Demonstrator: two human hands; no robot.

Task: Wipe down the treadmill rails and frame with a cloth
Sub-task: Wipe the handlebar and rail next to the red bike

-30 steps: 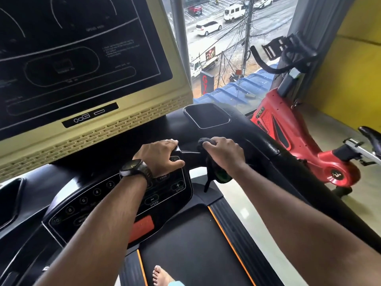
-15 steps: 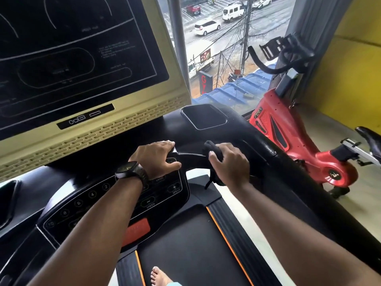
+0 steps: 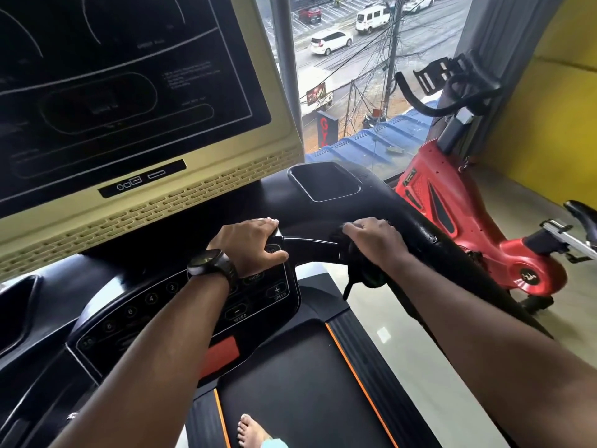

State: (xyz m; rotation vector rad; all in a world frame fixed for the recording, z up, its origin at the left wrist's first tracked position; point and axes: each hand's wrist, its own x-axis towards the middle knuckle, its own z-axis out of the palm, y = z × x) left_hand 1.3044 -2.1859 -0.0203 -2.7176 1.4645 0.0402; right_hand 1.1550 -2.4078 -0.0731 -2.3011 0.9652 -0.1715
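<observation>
A tall window (image 3: 355,76) on the far side lets in flat daylight; beyond it lie a street with a white car (image 3: 331,42) and a blue roof (image 3: 381,137) just below. To its right hangs a grey curtain (image 3: 504,43), then a yellow wall (image 3: 549,130) begins. A red exercise bike (image 3: 452,205) stands on the pale, glossy floor (image 3: 420,367)

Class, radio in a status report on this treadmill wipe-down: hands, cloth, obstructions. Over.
Left hand grips crossbar beside keypad. Right hand holds dark cloth against crossbar's right end. Side rail ahead unobstructed.
</observation>
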